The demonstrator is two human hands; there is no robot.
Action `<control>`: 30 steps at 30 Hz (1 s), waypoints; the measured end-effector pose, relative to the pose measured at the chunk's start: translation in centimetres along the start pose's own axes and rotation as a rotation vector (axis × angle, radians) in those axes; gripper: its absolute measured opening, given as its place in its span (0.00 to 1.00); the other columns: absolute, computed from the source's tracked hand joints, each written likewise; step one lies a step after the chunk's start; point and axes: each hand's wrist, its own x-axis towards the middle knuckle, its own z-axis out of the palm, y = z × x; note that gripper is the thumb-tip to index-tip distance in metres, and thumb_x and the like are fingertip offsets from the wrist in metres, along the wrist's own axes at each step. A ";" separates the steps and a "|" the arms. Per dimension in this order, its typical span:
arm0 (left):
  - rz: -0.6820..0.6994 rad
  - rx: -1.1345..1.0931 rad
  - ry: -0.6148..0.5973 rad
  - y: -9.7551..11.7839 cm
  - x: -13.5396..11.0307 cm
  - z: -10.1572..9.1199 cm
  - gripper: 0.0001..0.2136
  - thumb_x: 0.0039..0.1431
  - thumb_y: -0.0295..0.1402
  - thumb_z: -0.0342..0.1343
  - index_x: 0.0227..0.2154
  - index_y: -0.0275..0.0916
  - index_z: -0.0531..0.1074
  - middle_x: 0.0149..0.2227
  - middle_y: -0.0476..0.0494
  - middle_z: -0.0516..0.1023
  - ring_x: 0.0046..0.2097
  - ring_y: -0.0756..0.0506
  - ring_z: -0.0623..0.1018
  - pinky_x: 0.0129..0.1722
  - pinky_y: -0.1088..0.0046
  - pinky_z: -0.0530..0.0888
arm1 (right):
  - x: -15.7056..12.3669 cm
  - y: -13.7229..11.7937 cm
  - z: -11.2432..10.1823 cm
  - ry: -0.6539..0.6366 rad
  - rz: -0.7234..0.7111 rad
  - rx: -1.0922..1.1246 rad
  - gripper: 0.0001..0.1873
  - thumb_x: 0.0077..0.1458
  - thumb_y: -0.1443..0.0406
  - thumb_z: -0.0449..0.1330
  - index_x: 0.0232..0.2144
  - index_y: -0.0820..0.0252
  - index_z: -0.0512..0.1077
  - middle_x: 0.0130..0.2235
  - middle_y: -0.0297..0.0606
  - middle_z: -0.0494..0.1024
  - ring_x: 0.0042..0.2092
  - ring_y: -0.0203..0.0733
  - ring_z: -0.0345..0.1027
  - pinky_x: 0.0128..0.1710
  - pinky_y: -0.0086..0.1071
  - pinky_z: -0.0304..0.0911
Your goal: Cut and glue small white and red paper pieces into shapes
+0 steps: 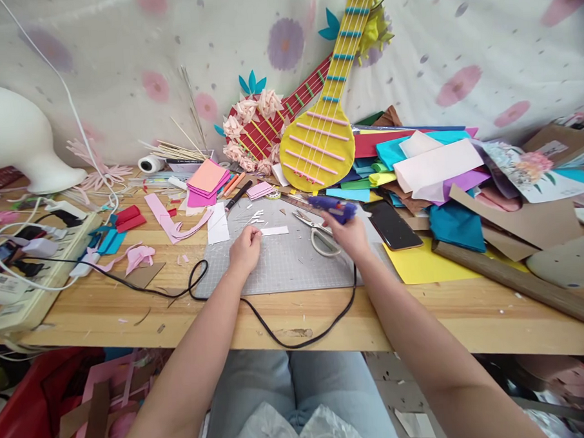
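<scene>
My left hand (245, 250) rests on a grey cutting mat (284, 264), its fingers pinched on the near end of a small white foam strip (274, 231). My right hand (350, 232) is closed around a blue glue gun (333, 207) held above the mat's right side, nozzle pointing left. The gun's black cord (277, 332) loops over the table's front edge. A pair of scissors (316, 234) lies on the mat just left of my right hand. Small white foam scraps (256, 217) lie further back on the mat.
A yellow foam guitar (322, 140) and a red one (263, 126) lean on the back wall. Stacked coloured foam sheets (430, 168) fill the right side beside a black phone (393, 225). A power strip (38, 275) with plugs is at left, and a white foam head (17, 137) stands behind.
</scene>
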 end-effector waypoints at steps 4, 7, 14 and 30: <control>-0.041 -0.104 0.099 -0.3 0.3 0.0 0.06 0.56 0.35 0.45 0.30 0.40 0.65 0.28 0.50 0.70 0.31 0.50 0.68 0.31 0.74 0.60 | 2.8 1.7 -2.3 0.158 0.083 0.060 0.29 0.44 0.44 0.51 0.25 0.65 0.73 0.18 0.37 0.71 0.17 0.33 0.58 0.21 0.31 0.58; -0.063 -0.180 0.182 -0.8 0.6 0.2 0.06 0.55 0.35 0.45 0.29 0.40 0.64 0.26 0.51 0.68 0.29 0.50 0.67 0.30 0.74 0.60 | 4.0 2.7 -2.9 0.109 0.136 -0.123 0.28 0.43 0.44 0.53 0.25 0.65 0.74 0.22 0.41 0.73 0.21 0.38 0.65 0.27 0.34 0.61; -0.051 -0.332 0.282 -1.5 1.0 0.5 0.05 0.54 0.35 0.47 0.26 0.40 0.63 0.24 0.51 0.66 0.30 0.50 0.66 0.33 0.74 0.61 | 4.4 3.6 -2.4 0.052 0.166 -0.475 0.30 0.43 0.46 0.53 0.37 0.66 0.72 0.36 0.51 0.75 0.42 0.53 0.68 0.39 0.39 0.59; -0.049 -0.362 0.333 -1.2 0.8 0.0 0.05 0.54 0.34 0.47 0.26 0.40 0.63 0.24 0.51 0.65 0.29 0.50 0.66 0.32 0.74 0.61 | 1.6 -6.1 5.1 -0.560 -0.363 -0.445 0.14 0.46 0.64 0.59 0.39 0.59 0.66 0.33 0.36 0.74 0.34 0.38 0.66 0.34 0.30 0.58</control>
